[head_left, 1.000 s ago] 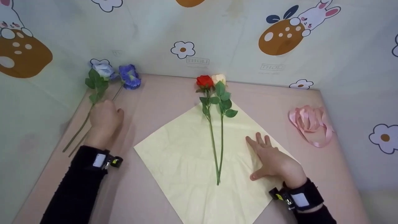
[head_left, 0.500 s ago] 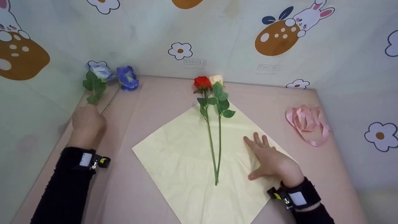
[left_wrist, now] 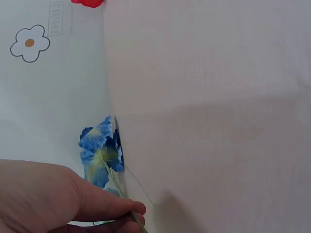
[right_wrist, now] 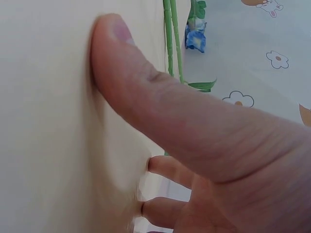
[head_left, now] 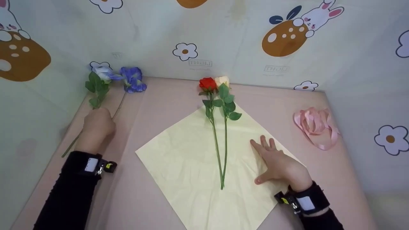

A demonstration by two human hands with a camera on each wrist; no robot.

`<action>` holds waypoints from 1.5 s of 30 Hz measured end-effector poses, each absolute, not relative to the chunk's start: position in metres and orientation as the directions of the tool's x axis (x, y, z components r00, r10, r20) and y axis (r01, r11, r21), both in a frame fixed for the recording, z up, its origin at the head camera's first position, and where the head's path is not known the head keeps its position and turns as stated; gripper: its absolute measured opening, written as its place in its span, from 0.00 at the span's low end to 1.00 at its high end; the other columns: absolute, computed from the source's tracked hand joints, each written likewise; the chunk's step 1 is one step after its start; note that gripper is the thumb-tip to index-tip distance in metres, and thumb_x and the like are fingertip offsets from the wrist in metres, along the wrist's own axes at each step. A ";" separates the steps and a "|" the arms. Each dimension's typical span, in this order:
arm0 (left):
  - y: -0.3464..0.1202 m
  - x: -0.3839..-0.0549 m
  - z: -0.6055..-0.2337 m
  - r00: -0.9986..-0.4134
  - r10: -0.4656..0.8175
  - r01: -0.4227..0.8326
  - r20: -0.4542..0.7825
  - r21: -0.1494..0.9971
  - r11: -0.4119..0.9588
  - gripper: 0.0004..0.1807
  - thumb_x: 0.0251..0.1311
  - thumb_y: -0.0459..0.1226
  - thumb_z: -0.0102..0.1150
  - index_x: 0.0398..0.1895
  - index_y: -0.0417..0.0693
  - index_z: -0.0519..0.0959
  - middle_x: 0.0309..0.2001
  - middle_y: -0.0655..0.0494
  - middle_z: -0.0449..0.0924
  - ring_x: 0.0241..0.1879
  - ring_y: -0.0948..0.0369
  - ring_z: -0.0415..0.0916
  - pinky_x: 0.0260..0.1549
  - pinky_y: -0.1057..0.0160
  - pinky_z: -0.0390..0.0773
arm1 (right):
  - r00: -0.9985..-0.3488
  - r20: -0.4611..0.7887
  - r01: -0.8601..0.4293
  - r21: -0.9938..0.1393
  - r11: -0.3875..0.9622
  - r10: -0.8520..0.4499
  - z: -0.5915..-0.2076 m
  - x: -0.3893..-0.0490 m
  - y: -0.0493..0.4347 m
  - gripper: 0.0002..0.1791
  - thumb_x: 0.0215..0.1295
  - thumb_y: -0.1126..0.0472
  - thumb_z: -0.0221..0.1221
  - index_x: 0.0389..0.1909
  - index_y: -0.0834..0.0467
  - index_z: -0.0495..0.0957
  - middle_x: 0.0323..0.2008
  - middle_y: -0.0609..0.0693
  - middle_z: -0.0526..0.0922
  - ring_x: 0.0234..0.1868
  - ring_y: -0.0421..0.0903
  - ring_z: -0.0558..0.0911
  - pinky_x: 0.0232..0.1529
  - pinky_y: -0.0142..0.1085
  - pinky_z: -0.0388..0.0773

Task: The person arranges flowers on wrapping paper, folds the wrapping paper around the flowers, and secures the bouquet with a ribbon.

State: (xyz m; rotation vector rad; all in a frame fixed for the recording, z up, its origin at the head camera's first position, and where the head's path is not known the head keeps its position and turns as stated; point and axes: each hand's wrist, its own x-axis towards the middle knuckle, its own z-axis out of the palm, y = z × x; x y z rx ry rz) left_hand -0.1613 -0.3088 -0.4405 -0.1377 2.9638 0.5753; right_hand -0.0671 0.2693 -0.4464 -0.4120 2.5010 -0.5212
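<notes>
At the table's left side, my left hand (head_left: 99,129) pinches the thin stem of a blue-purple artificial flower (head_left: 132,79). The left wrist view has the stem between thumb and finger, below the ruffled blue petals (left_wrist: 104,150). Close beside it lies a pale blue rose (head_left: 104,73) with green leaves; the hand covers part of its stem. My right hand (head_left: 279,163) rests with spread fingers on a cream sheet of wrapping paper (head_left: 179,159). On that paper, a red rose (head_left: 208,84) and a cream rose (head_left: 222,81) lie with their stem ends crossing.
A loose bundle of pink ribbon (head_left: 314,123) lies on the right part of the pink table (head_left: 159,99). Behind the table rises a pale cloth (head_left: 153,28) printed with rabbits and flowers; it also hangs at both sides.
My left hand moved left and down, then back a little to the right, now pinching the blue-purple flower's stem. That flower's head has turned and shifted slightly right. The right hand stays on the paper.
</notes>
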 end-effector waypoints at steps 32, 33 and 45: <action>-0.136 -0.141 -0.390 -0.952 0.181 -0.101 -0.246 0.814 0.573 0.12 0.81 0.35 0.56 0.47 0.32 0.84 0.38 0.44 0.88 0.37 0.49 0.89 0.41 0.55 0.88 | -0.799 -0.439 -0.196 -0.453 0.869 -0.410 -0.448 -0.068 0.271 0.76 0.49 0.47 0.85 0.89 0.60 0.44 0.85 0.75 0.32 0.82 0.80 0.35 0.72 0.82 0.45; -0.126 -0.141 -0.391 -0.949 0.202 -0.091 -0.243 0.822 0.562 0.12 0.80 0.34 0.56 0.47 0.32 0.84 0.38 0.44 0.88 0.38 0.47 0.90 0.41 0.54 0.89 | -0.799 -0.438 -0.200 -0.452 0.869 -0.411 -0.448 -0.068 0.271 0.76 0.49 0.47 0.85 0.89 0.60 0.44 0.84 0.75 0.32 0.82 0.81 0.35 0.71 0.83 0.45; -0.014 -0.134 -0.407 -0.922 0.378 0.161 -0.088 0.799 0.579 0.10 0.75 0.31 0.57 0.35 0.40 0.84 0.22 0.57 0.85 0.20 0.64 0.83 0.20 0.68 0.76 | -0.801 -0.425 -0.216 -0.452 0.866 -0.421 -0.448 -0.068 0.271 0.76 0.48 0.46 0.85 0.89 0.62 0.45 0.84 0.77 0.33 0.82 0.82 0.35 0.71 0.83 0.46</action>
